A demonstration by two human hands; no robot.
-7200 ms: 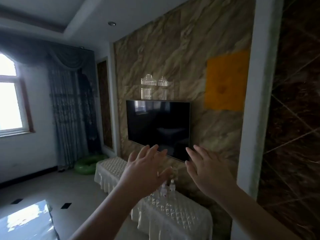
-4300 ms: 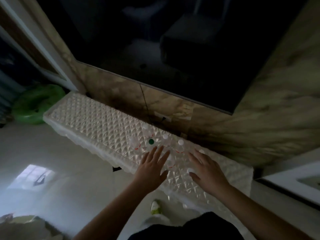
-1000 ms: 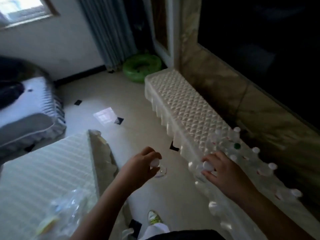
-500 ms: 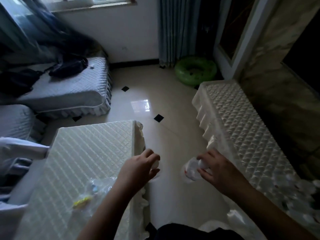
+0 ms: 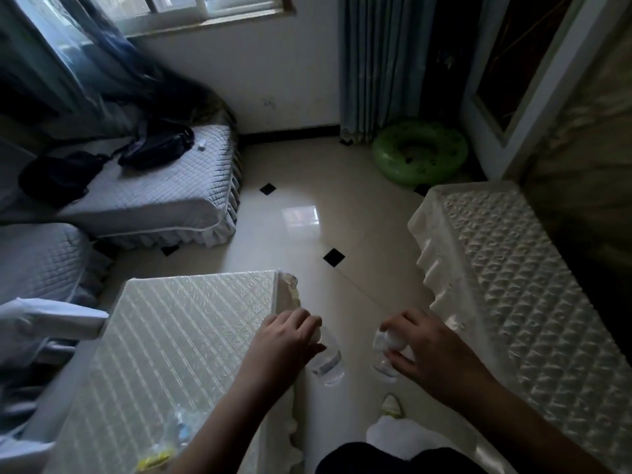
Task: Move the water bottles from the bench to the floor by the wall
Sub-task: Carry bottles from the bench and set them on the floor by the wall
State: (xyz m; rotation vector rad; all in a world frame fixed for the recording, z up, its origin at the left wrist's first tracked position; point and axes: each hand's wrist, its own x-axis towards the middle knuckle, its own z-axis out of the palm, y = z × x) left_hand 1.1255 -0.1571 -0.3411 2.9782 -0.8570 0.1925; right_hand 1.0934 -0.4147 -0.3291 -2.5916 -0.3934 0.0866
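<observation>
My left hand [image 5: 285,342] grips a clear water bottle [image 5: 328,362] by its white cap; the bottle hangs above the tiled floor. My right hand [image 5: 425,354] holds a second clear water bottle [image 5: 383,354] by its top, also over the floor. Both bottles hang in the gap between the low table on the left and the quilted white bench [image 5: 513,285] on the right. The other bottles on the bench are out of frame.
A white quilted table [image 5: 171,354] with a plastic bag on it stands at left. Grey covered sofas [image 5: 154,189] line the far left. A green swim ring [image 5: 419,155] lies by the curtain and far wall. Pale floor tiles [image 5: 325,217] stretch between bench and sofas.
Both bottles have come off the bench. The view has turned left, away from the bench, and both hands now carry their bottles over the floor, slightly lower in the view.
</observation>
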